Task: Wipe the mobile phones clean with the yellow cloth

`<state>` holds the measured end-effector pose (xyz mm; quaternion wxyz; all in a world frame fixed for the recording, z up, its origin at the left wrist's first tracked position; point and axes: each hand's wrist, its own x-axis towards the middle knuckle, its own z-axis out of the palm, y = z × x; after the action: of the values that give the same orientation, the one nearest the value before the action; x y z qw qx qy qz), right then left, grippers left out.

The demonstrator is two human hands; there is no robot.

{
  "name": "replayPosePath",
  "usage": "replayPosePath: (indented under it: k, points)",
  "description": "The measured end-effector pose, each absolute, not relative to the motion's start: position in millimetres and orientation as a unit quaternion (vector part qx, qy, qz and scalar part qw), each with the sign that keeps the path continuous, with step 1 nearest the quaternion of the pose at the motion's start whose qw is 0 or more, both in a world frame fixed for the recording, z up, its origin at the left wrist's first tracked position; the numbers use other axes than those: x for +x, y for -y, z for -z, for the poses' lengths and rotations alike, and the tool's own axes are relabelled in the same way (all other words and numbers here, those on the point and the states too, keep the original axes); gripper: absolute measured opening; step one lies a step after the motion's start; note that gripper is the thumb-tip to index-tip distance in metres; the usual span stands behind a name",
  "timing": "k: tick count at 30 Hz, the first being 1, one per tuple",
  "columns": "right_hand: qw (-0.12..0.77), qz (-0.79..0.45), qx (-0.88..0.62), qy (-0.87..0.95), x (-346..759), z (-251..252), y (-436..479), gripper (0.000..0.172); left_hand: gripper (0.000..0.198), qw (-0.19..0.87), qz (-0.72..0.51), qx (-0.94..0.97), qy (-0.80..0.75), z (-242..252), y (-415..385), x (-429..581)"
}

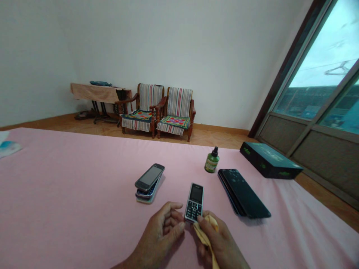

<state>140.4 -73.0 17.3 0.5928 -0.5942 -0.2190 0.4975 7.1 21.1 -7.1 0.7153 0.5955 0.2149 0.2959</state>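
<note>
A small keypad phone (194, 202) lies on the pink tabletop (70, 186), screen up. My left hand (161, 233) grips its near left edge with curled fingers. My right hand (217, 239) is closed on a yellow cloth (206, 233) and presses it against the phone's bottom right corner. A stack of small phones (149, 182) rests to the left of it. A stack of larger black phones (242, 192) lies to the right.
A small green bottle (211, 160) with a black cap stands behind the phones. A dark box (269, 160) sits at the table's far right edge. A pale packet (8, 147) lies at far left. Two striped armchairs (158, 112) and a side table (97, 93) stand by the wall.
</note>
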Motion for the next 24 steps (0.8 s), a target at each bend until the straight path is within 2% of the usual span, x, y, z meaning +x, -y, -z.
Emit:
replayPosePath:
  k: [6, 11, 17, 24]
  points:
    - [0.625, -0.406, -0.645, 0.169, 188, -40, 94, 0.044, 0.043, 0.721, -0.294, 0.582, -0.237, 7, -21, 10]
    - [0.598, -0.337, -0.691, 0.226, 256, -61, 106, 0.034, 0.045, 0.713, -0.272, 0.599, -0.242, -4, -20, 11]
    - [0.574, -0.347, -0.723, 0.167, 309, -61, 103, 0.027, 0.037, 0.694, -0.268, 0.622, -0.244, -3, -22, 9]
    - [0.557, -0.372, -0.726, 0.154, 323, -52, 101, 0.026, 0.03, 0.688, -0.264, 0.631, -0.244, -2, -23, 9]
